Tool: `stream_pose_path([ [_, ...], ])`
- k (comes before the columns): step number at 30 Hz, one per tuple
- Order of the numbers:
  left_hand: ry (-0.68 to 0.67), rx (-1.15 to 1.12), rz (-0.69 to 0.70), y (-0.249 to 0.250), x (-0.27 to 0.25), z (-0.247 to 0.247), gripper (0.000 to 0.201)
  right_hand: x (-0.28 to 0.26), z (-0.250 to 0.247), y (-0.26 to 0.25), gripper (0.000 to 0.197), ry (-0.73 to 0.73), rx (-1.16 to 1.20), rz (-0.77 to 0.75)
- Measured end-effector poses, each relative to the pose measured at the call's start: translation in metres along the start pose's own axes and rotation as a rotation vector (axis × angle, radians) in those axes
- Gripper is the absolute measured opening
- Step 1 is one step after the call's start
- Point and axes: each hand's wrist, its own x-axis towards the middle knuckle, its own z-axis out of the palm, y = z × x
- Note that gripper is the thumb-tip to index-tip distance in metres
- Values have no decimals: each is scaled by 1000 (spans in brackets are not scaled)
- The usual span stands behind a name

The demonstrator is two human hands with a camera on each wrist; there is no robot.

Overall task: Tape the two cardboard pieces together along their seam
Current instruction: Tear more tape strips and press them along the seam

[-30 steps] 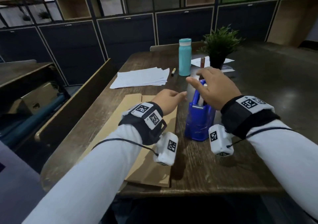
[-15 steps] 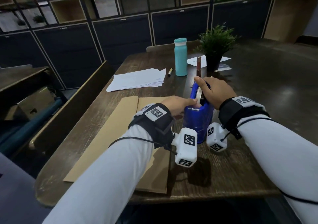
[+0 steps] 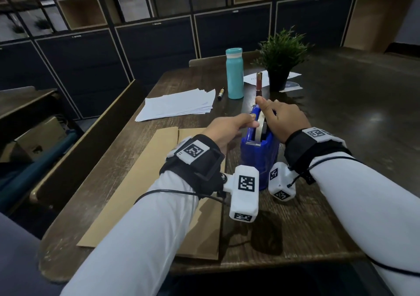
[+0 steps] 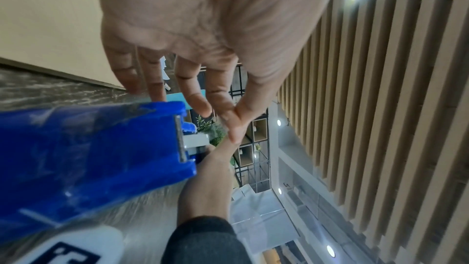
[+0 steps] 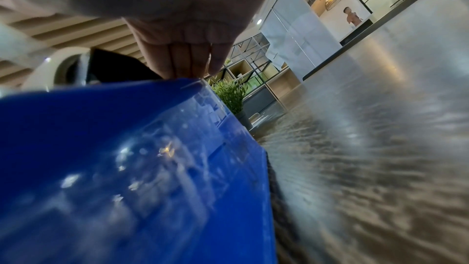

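Observation:
Two brown cardboard pieces (image 3: 141, 173) lie side by side on the dark wooden table, their seam running away from me under my left forearm. A blue tape dispenser (image 3: 259, 157) with a pale tape roll (image 3: 261, 126) stands just right of them. My left hand (image 3: 227, 127) grips the dispenser's left wall, thumb over its top edge; in the left wrist view its thumb and forefinger (image 4: 228, 125) meet beyond the metal cutter (image 4: 181, 138). My right hand (image 3: 284, 120) holds the right side, thumb raised by the roll. In the right wrist view its fingers (image 5: 182, 61) curl over the blue rim (image 5: 127, 168).
Behind the dispenser are a stack of white papers (image 3: 179, 105), a marker (image 3: 221, 93), a teal bottle (image 3: 234, 73), a brown upright pen (image 3: 259, 84) and a potted plant (image 3: 280, 59). A wooden bench back (image 3: 91, 136) runs along the table's left. The table's front edge (image 3: 250, 266) is close.
My left hand left the cardboard and took hold of the dispenser's left side. My right hand came down from above the roll onto the dispenser's right side.

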Motion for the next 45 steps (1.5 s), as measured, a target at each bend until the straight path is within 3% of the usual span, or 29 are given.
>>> stream_pose_path([
  [7, -42, 39, -23, -17, -11, -8, 9, 1, 0, 1, 80, 17, -71, 11],
  [11, -51, 15, 19, -24, -18, -6, 18, 2, 0, 0, 81, 19, -61, 26],
  [17, -34, 23, 97, -30, -26, -2, 21, 2, 4, 1, 102, 22, -47, 25],
  [22, -15, 75, 176, -34, -29, 2, 24, -1, 4, -1, 93, 29, -38, 57],
  [27, 6, 190, 264, -41, -27, 2, 26, 0, 5, -1, 102, 34, -44, 51],
  [31, 23, 216, 308, -46, -23, 0, 27, 0, 6, -1, 88, 25, -70, 38],
  [36, 75, 269, 286, -52, -18, -1, 21, -1, 4, -1, 90, 16, -56, 40],
  [45, 35, 367, 301, -42, -26, -5, 22, -3, -1, -6, 86, -20, -82, 35],
])
